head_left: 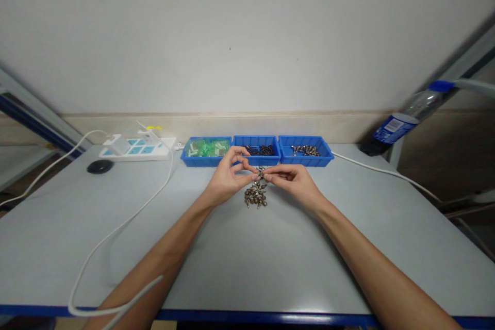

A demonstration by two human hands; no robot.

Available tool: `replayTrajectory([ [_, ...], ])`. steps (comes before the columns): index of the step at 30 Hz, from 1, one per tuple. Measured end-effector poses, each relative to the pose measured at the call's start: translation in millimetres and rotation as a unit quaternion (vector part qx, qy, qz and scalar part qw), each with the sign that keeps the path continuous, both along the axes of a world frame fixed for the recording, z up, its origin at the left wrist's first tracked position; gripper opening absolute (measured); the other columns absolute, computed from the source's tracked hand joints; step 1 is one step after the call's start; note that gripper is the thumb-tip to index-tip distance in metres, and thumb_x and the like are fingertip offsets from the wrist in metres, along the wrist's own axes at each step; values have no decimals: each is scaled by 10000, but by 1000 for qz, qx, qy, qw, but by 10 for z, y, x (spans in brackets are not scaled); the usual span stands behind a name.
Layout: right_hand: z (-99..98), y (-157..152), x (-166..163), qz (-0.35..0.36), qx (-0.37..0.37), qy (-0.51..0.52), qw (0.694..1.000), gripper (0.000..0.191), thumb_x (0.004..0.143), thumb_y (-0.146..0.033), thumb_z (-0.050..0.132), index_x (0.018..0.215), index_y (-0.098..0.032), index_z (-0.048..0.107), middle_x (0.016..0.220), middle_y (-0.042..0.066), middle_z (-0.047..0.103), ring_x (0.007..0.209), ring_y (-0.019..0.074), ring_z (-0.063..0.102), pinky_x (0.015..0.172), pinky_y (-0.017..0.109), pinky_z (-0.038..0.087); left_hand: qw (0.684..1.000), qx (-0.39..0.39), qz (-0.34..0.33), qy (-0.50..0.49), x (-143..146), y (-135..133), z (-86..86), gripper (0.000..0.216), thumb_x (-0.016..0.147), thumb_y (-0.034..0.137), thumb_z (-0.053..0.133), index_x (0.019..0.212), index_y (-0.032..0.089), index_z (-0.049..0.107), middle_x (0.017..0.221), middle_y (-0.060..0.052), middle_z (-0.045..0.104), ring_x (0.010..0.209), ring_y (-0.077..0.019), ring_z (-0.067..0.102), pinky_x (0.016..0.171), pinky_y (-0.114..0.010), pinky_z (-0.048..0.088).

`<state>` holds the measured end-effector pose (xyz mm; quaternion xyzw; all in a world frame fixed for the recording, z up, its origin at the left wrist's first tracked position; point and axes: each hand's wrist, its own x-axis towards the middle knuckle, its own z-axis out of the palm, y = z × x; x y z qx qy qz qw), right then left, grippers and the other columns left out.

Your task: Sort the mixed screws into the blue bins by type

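Although its near corners were cut off, the pale grey tabletop with blue edging (pixel 294 268) served as a dial, twelve at the wall (pixel 247 36). The left forearm (pixel 170 242) entered from seven, partly hidden by a thick white cable (pixel 141 293), and the right forearm (pixel 356 242) from five; both elbows were out of view. At two leaned a clear plastic bottle with blue cap and label (pixel 394 128), its lettering unreadable. At ten lay a white power strip with pale blue sockets (pixel 164 150), some covered by plugs. Three blue rectangular plastic bins stood at eleven (pixel 207 162), twelve (pixel 266 161) and one (pixel 307 162); fingers masked the middle one's corner. The left hand (pixel 226 178) and right hand (pixel 297 180) nearly met at the fingertips, each pinched on small silvery metal pieces (pixel 260 172) too tiny to make out. Near the dial's centre, just below the fingertips, a heap of brownish-silver metal parts (pixel 256 197) lay on the tabletop, individual shapes blurring together.
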<state>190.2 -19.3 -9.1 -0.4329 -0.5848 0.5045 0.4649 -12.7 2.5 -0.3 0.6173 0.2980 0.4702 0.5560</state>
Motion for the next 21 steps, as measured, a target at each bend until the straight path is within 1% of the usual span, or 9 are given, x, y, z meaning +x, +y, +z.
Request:
replayTrajectory([
  [8,31,-10,-8,2,-31,55,998,273,647,-354,855,849,-200,755,884,62,779,831,208,735,888,405,553,999,-18,27,-14,25,-19,18,529,688,157,818,1075,224,463,936,34,470,859,-157,714,800,-299,594],
  [13,45,-24,-30,-5,-38,82,996,287,615,-338,875,825,-200,735,843,40,775,810,198,741,885,395,561,1000,9,20,-19,22,-14,21,501,686,157,820,1068,209,499,932,25,449,849,-131,678,812,-296,580],
  [18,44,-45,-43,-3,-45,84,995,286,607,-349,878,799,-192,735,835,57,779,815,217,746,861,402,569,1000,-14,21,-16,38,-24,53,474,684,191,813,1043,197,502,887,24,470,808,-130,654,786,-330,601],
  [21,51,-47,-55,-7,-48,80,996,283,604,-364,877,787,-191,746,791,53,774,743,203,739,815,388,579,1000,-6,18,4,48,-28,48,451,702,189,803,1042,188,508,878,17,501,800,-132,662,793,-322,597],
])
